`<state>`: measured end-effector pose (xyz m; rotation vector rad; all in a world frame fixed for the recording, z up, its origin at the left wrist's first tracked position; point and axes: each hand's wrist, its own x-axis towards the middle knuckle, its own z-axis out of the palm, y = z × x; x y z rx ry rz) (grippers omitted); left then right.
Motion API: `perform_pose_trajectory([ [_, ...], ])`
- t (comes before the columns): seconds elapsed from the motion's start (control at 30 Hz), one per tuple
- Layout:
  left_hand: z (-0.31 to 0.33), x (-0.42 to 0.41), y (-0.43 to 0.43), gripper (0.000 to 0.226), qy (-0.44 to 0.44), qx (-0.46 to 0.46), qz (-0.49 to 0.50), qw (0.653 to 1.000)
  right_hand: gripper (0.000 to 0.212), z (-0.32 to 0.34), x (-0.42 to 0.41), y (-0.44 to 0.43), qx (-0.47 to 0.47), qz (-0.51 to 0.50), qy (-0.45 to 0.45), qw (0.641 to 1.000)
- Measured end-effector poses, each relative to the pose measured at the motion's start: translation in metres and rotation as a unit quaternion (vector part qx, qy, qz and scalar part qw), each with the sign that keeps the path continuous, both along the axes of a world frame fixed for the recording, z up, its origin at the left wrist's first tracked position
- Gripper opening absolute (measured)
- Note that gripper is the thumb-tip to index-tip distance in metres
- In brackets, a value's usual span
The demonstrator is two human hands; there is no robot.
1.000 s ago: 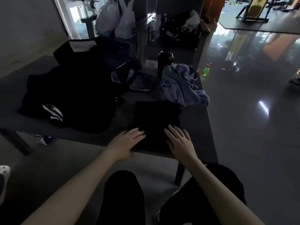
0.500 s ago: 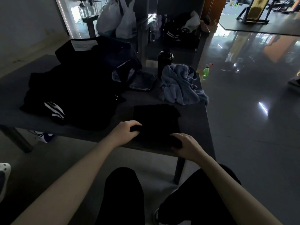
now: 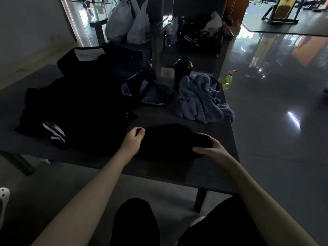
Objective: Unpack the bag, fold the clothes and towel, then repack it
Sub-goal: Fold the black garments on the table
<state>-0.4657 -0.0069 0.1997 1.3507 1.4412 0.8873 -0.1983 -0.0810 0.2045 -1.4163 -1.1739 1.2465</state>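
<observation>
A folded black garment [image 3: 168, 141] lies near the front edge of the dark table [image 3: 209, 171]. My left hand [image 3: 134, 141] grips its left edge with curled fingers. My right hand [image 3: 211, 148] grips its right edge, which is lifted and rolled over. A crumpled blue-grey towel [image 3: 202, 102] lies behind it at the table's right. The dark open bag [image 3: 110, 68] with a white label sits at the back left, its pale lining [image 3: 150, 91] showing. Black clothes with white stripes [image 3: 71, 114] are piled at the left.
A black bottle [image 3: 182, 71] stands behind the towel. A green spray bottle [image 3: 229, 79] stands on the glossy floor to the right. White plastic bags [image 3: 129, 23] and more dark clothing sit on a bench behind. My knees are under the table's front edge.
Both hands went from lying flat on the black garment to gripping its two side edges. The garment's near part has been lifted and folded away from me, making it shorter.
</observation>
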Motion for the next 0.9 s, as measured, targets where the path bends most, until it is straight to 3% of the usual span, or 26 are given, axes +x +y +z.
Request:
perform_pose_trajectory([
  [0.1, -0.007, 0.000, 0.007, 0.023, -0.039, -0.033, 0.039, 0.998, 0.025, -0.006, -0.012, 0.018, -0.010, -0.036, -0.005, 0.999],
  [0.2, -0.008, -0.001, 0.014, 0.024, -0.073, -0.056, 0.060, 0.994, 0.014, -0.017, -0.025, 0.042, 0.022, -0.108, -0.111, 0.988],
  [0.3, -0.007, -0.005, 0.014, 0.030, -0.115, -0.049, 0.018, 0.992, 0.017, -0.024, -0.038, 0.055, 0.037, -0.131, -0.176, 0.975],
  [0.4, -0.008, -0.004, 0.010, 0.046, -0.041, -0.002, -0.022, 0.999, 0.021, -0.029, -0.045, 0.060, 0.032, -0.151, -0.202, 0.967],
  [0.7, -0.019, 0.012, 0.027, 0.058, 0.166, -0.002, 0.067, 0.984, 0.030, -0.026, -0.051, 0.077, -0.029, -0.186, -0.296, 0.936],
  [0.77, -0.015, 0.016, 0.022, 0.058, 0.247, 0.032, 0.092, 0.964, 0.038, -0.019, -0.060, 0.076, -0.035, -0.203, -0.370, 0.906],
  [0.83, -0.016, 0.017, 0.017, 0.060, 0.385, 0.163, 0.073, 0.906, 0.045, -0.016, -0.067, 0.072, 0.042, -0.211, -0.473, 0.854],
  [0.9, -0.021, 0.020, 0.018, 0.055, 0.465, 0.287, -0.019, 0.837, 0.045, -0.020, -0.075, 0.067, 0.158, -0.182, -0.563, 0.790],
])
